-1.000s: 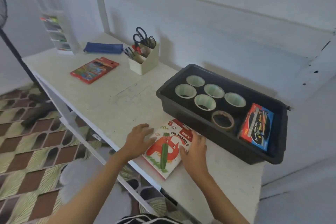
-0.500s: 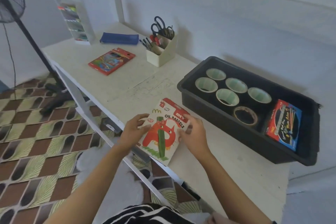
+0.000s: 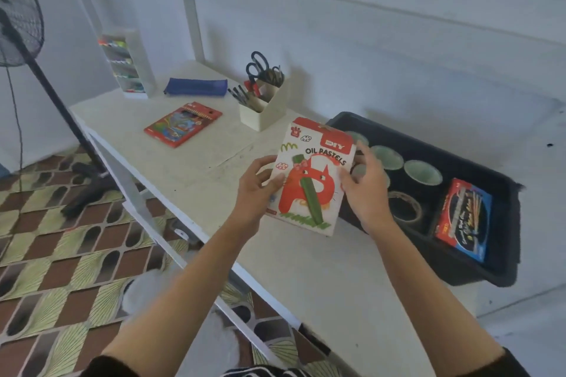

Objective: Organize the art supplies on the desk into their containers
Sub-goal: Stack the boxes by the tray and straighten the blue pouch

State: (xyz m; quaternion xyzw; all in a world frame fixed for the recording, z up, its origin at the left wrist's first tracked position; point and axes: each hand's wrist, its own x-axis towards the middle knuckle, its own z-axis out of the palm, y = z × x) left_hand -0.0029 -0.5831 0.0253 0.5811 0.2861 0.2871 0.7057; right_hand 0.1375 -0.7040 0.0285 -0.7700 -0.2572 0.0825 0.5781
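Oil pastels box [image 3: 312,174]: printed card, smooth, with a faint sheen. Tray [image 3: 477,272]: black plastic, dull and smooth-walled. Marker box [image 3: 462,220], inside the tray: card with a glossy print. Tape roll [image 3: 409,220], inside the tray: brownish film, shiny. Table [image 3: 190,174], under the tray: white painted surface, matt and scuffed. Pen holder [image 3: 266,113], left of the tray: cream plastic, matt. Pouch [image 3: 196,87], farther left of the tray: blue cloth.

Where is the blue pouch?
Head view: the flat blue pouch lies upper left on the white desk, between the white marker rack and cream pen holder.
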